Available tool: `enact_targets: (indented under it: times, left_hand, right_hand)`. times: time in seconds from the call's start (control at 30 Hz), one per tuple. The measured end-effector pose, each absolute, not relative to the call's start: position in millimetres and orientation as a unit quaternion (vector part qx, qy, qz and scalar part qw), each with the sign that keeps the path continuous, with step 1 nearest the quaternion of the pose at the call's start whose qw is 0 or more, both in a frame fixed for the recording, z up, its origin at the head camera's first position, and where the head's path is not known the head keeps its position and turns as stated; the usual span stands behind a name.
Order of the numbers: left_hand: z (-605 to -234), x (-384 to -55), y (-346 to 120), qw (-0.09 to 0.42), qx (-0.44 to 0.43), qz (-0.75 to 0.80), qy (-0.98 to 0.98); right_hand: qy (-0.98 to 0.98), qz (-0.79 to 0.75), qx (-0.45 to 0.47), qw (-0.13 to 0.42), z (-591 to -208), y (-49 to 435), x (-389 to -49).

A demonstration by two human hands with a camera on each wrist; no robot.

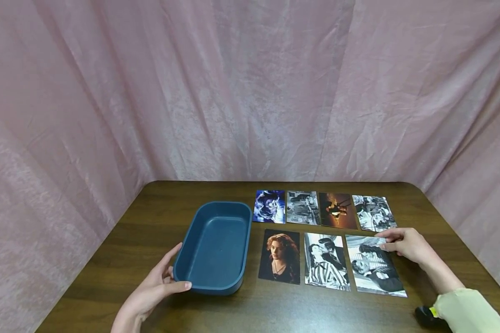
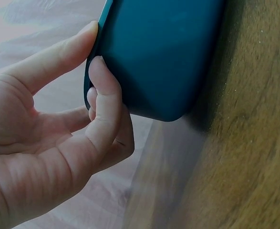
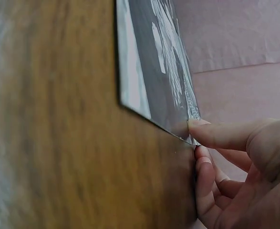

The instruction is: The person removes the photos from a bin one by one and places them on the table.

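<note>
My left hand (image 1: pixel 154 286) grips the near left corner of a dark blue plastic tub (image 1: pixel 214 252), thumb and fingertips at its rim. In the left wrist view the left hand (image 2: pixel 58 124) has its fingers bent against the outside of the tub (image 2: pixel 154 62). At the right, my right hand (image 1: pixel 408 245) pinches the far right corner of a black-and-white photo card (image 1: pixel 372 268). Close up, the thumb of the right hand (image 3: pixel 249 167) lies on top of the glossy photo card (image 3: pixel 159 67), with fingers at its edge.
Beside the held card lie a striped-shirt couple photo (image 1: pixel 327 263) and a red-haired portrait photo (image 1: pixel 279 256). Behind them is a row of several photos, among them a blue one (image 1: pixel 269 206) and an orange-brown one (image 1: pixel 337 210). A pink curtain (image 1: pixel 250 92) hangs behind the wooden table (image 1: pixel 121 249).
</note>
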State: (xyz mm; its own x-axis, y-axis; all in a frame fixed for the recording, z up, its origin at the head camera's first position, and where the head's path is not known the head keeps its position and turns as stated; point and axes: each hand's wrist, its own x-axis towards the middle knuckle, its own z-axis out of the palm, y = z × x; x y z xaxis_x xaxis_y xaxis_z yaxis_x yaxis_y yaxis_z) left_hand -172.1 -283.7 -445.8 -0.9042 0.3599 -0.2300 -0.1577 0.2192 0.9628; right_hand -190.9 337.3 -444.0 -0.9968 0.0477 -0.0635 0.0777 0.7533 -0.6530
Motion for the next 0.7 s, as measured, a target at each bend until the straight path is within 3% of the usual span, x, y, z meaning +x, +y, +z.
enact_targets:
  times: [0.7]
  left_hand:
    - [-441.3,-171.9,-284.5,0.216,0.078,0.609,0.759]
  right_hand:
    - [0.931,-0.361,0.043,0.03,-440.4,341.9,-186.6]
